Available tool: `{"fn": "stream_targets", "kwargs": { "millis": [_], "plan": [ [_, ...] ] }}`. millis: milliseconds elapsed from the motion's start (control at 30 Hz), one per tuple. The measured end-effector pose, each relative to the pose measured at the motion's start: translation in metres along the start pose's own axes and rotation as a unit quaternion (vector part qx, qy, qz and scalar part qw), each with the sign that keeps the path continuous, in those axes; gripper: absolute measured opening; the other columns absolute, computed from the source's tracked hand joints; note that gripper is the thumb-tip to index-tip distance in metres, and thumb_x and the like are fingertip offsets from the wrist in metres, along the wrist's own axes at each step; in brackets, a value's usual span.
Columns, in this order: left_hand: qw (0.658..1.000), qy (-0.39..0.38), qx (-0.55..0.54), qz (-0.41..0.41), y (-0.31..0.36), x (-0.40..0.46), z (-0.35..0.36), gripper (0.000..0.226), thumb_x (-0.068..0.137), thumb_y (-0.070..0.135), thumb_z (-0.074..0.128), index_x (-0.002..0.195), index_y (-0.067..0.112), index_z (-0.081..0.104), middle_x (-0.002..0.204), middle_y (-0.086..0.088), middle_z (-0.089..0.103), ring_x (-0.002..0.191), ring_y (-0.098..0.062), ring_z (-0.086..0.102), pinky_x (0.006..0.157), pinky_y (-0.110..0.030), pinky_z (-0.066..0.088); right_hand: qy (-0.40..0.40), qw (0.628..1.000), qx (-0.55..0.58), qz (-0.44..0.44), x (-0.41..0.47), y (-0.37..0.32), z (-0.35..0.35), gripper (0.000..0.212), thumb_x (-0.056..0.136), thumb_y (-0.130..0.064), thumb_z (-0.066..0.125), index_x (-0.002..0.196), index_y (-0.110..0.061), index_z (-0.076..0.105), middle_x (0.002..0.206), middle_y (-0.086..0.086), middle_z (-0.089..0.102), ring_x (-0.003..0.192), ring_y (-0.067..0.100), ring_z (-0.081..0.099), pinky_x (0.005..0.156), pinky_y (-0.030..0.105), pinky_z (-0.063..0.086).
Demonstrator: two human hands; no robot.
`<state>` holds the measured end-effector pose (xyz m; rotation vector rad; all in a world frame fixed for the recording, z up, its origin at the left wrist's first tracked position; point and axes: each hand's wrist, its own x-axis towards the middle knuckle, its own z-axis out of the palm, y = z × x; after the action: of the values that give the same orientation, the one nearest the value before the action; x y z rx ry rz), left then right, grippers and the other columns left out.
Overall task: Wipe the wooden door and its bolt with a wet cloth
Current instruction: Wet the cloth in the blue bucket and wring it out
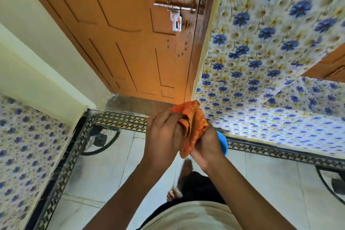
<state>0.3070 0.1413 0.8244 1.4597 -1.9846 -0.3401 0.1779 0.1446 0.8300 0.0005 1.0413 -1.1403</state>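
The wooden door [121, 24] stands shut ahead of me, brown with carved panels. Its metal bolt [175, 8] sits high on the right side, with a small white tag hanging below it. An orange cloth [192, 127] is bunched between both hands, well below the bolt and in front of the door's bottom edge. My left hand [162, 136] grips the cloth's left side. My right hand [203, 147] holds it from underneath on the right. Neither hand touches the door.
Walls with blue-flower tiles [270, 52] close in on the right and lower left. A cream wall [37, 52] runs on the left. A blue container [223, 143] peeks out behind my right hand. My bare feet [184, 170] stand on the white tiled floor with patterned border.
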Motion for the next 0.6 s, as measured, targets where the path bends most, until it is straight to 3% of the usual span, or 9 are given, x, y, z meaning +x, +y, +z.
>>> {"fn": "stream_targets", "kwargs": {
  "millis": [67,167,300,400,500,567,600],
  "plan": [
    [0.998,0.001,-0.059,-0.020,-0.001,0.019,-0.004,0.025,0.094,0.005,0.053,0.105,0.005,0.076,0.100,-0.004,0.066,0.085,-0.021,0.063,0.077,-0.028,0.048,0.006,1.000,0.001,-0.003,0.012,-0.005,0.009,0.042,0.105,-0.039,0.045,0.094,-0.010,0.073,0.095,0.016,0.070,0.093,0.028,0.066,0.085,0.039,0.052],
    [0.997,-0.025,-0.068,-0.020,0.003,0.043,-0.001,0.026,0.095,0.009,0.054,0.106,0.008,0.077,0.102,-0.001,0.065,0.087,-0.012,0.061,0.079,-0.016,0.044,0.014,1.000,0.002,-0.012,0.032,-0.017,0.028,0.049,0.106,-0.043,0.044,0.090,-0.009,0.076,0.089,0.015,0.074,0.086,0.025,0.072,0.083,0.037,0.055],
    [0.995,-0.074,-0.058,-0.024,-0.012,0.076,0.019,0.040,0.093,0.021,0.043,0.113,0.011,0.076,0.109,0.000,0.065,0.093,-0.011,0.062,0.082,-0.026,0.054,0.025,0.999,0.026,0.000,0.070,-0.034,0.051,0.051,0.104,-0.047,0.045,0.084,-0.011,0.075,0.084,0.011,0.073,0.083,0.022,0.072,0.084,0.035,0.054],
    [0.986,-0.117,-0.109,-0.041,-0.028,0.106,0.020,0.036,0.097,0.019,0.052,0.126,0.015,0.073,0.118,0.007,0.065,0.104,-0.006,0.064,0.091,-0.027,0.055,0.017,0.997,0.075,-0.006,0.101,-0.052,0.066,0.061,0.100,-0.057,0.045,0.081,-0.012,0.081,0.087,0.011,0.075,0.083,0.022,0.073,0.087,0.037,0.055],
    [0.970,-0.116,-0.199,-0.074,-0.041,0.133,0.017,0.030,0.101,0.021,0.064,0.129,0.026,0.073,0.121,0.017,0.071,0.110,-0.001,0.069,0.096,-0.024,0.057,-0.021,0.997,0.071,-0.028,0.121,-0.072,0.077,0.057,0.096,-0.057,0.050,0.097,-0.007,0.078,0.094,0.015,0.076,0.087,0.026,0.075,0.082,0.038,0.062],
    [0.942,-0.127,-0.288,-0.115,-0.048,0.152,0.013,0.025,0.104,0.024,0.066,0.125,0.037,0.071,0.118,0.020,0.076,0.110,-0.001,0.072,0.095,-0.020,0.057,-0.038,0.998,0.039,-0.032,0.139,-0.082,0.081,0.047,0.097,-0.043,0.057,0.113,-0.002,0.072,0.103,0.019,0.074,0.092,0.030,0.075,0.077,0.039,0.062],
    [0.932,-0.132,-0.311,-0.131,-0.050,0.161,0.010,0.024,0.104,0.023,0.065,0.122,0.038,0.071,0.115,0.020,0.077,0.109,-0.001,0.072,0.095,-0.022,0.057,-0.046,0.998,0.031,-0.026,0.148,-0.085,0.084,0.043,0.094,-0.036,0.061,0.116,0.000,0.069,0.107,0.023,0.072,0.095,0.035,0.073,0.083,0.043,0.061]
  ]
}}
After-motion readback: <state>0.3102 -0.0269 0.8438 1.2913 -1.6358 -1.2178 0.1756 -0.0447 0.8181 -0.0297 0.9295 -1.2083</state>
